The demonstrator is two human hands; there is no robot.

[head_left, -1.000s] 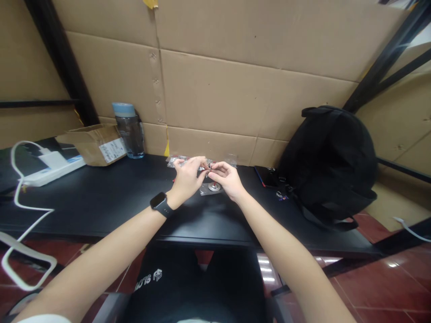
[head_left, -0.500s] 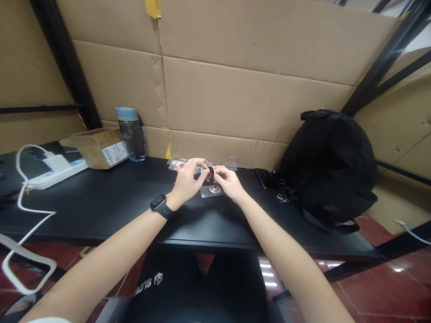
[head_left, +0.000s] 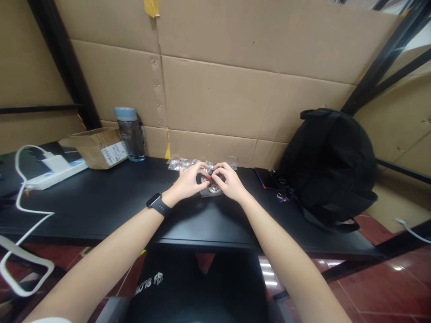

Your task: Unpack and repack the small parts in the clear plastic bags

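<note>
My left hand (head_left: 189, 183), a dark smartwatch (head_left: 158, 204) on its wrist, pinches a small round silver piece with a red part (head_left: 204, 179). From the other side, the fingertips of my right hand (head_left: 229, 183) close on the red part of that same piece. Just below the fingertips, a second silver disc with a bit of red (head_left: 214, 189) lies on a clear plastic bag (head_left: 207, 194) on the black table (head_left: 202, 224). Behind my hands are several clear bags with silver and red pieces (head_left: 182, 164). Fingers hide part of the held piece.
At the left stand a water bottle (head_left: 130, 134), an open cardboard box (head_left: 99, 148) and a white power strip (head_left: 55, 174) with a cable. A black backpack (head_left: 330, 166) sits at the right, beside a phone (head_left: 263, 178). A cardboard wall (head_left: 215, 103) closes the back.
The piece between my fingertips has turned: a dark side showed before, a silver face with red shows now. My left hand has shifted slightly down and its fingers have curled.
</note>
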